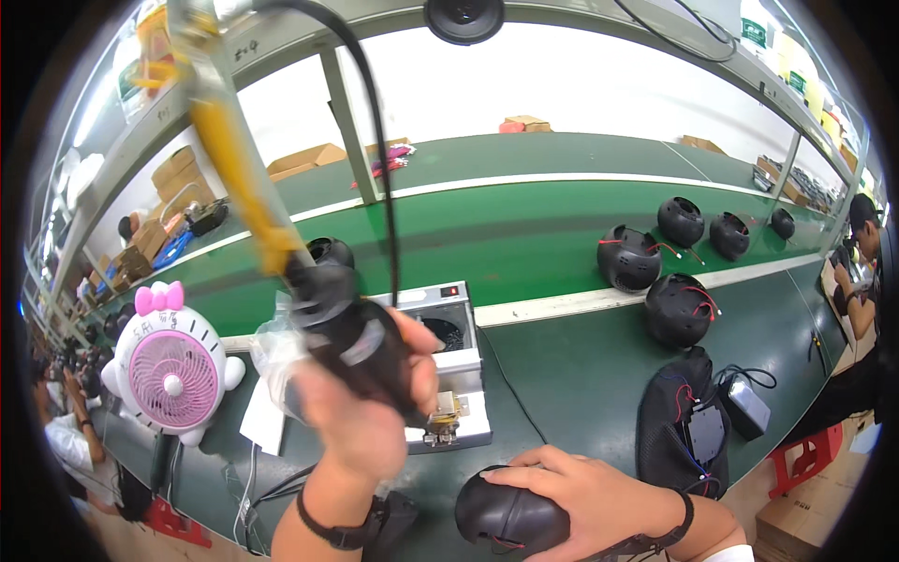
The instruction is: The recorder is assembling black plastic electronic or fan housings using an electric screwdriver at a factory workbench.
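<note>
Shell (501, 506), black and rounded, sits on the bench (571, 393) directly beneath the fingers of our right hand (599, 492). We curl those fingers over its top, a grasp that probably stops the curved body from rolling; its underside is out of view. With the fingers of our left hand (365, 436) we grasp a black handheld tool (351, 328) around its barrel, held tilted; motion blur hides its tip. A yellow line (229, 169) rises above these fingers, presumably to relieve our grip of weight, and a black cord (389, 206) hangs beside it. Just beyond the left fingers stands a white device (476, 412), likely placed there for a short reach. Left of the left fingers, a pink-and-white fan (169, 379) faces us, presumably for cooling. Right of the right fingers lies a black mesh cover (660, 421), its wired module (707, 436) uppermost, perhaps to spare the leads.
</note>
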`<action>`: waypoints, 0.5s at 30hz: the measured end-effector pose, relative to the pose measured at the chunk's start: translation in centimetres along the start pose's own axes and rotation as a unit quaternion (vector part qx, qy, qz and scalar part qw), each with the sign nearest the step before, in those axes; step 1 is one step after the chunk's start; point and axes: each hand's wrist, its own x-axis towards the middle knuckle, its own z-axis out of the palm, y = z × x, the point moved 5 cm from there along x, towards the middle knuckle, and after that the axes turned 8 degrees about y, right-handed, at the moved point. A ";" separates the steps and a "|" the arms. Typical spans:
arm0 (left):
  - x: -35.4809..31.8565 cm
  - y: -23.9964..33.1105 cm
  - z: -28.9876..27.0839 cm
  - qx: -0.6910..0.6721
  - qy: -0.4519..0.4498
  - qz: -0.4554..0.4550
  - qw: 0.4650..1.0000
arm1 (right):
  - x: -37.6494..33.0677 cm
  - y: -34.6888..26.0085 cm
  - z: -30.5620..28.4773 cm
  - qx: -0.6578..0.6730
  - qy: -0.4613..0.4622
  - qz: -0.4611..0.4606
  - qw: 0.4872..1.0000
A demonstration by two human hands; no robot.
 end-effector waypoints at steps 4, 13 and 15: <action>0.1 -1.4 -0.6 0.030 0.010 -0.026 0.999 | -0.2 0.6 0.3 0.022 0.042 0.009 0.999; -6.2 4.9 0.7 -0.128 -0.051 -0.028 0.990 | -0.2 0.6 0.8 0.058 0.096 0.018 0.994; -6.2 4.4 0.7 -0.132 -0.004 -0.022 0.991 | -0.1 0.7 0.9 0.060 0.094 0.017 0.994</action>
